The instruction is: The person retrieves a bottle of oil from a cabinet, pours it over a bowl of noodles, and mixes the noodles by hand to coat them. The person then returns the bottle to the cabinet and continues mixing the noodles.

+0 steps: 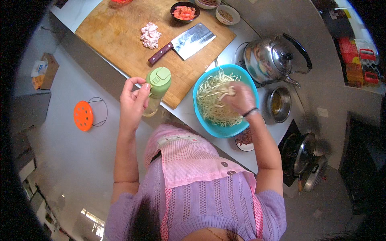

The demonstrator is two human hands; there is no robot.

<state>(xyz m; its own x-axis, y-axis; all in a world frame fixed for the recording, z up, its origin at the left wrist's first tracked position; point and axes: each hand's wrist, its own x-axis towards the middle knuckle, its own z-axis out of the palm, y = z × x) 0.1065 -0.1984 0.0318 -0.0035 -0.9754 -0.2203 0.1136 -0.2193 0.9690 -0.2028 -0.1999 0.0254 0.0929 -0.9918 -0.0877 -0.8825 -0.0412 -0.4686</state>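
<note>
My left hand [134,96] grips the handle of a clear bottle with a green lid [159,79], held upright near the front edge of the cutting board. Some liquid seems to sit low in the bottle, though how much I cannot tell. Inside a turquoise plastic bowl [199,122], thin pale noodles [215,113] lie in a loose heap. Over them is my right hand [241,98], blurred by motion, with several strands caught in its fingers. A dark band circles that wrist.
A cleaver [193,41] and chopped pale meat [150,35] rest on the wooden cutting board [120,39]. Behind stands a bowl of cut tomato [184,13]. A steel kettle [265,60], a metal bowl with yellowish liquid [276,105] and a partly hidden plate of brown bits [245,141] flank the turquoise bowl.
</note>
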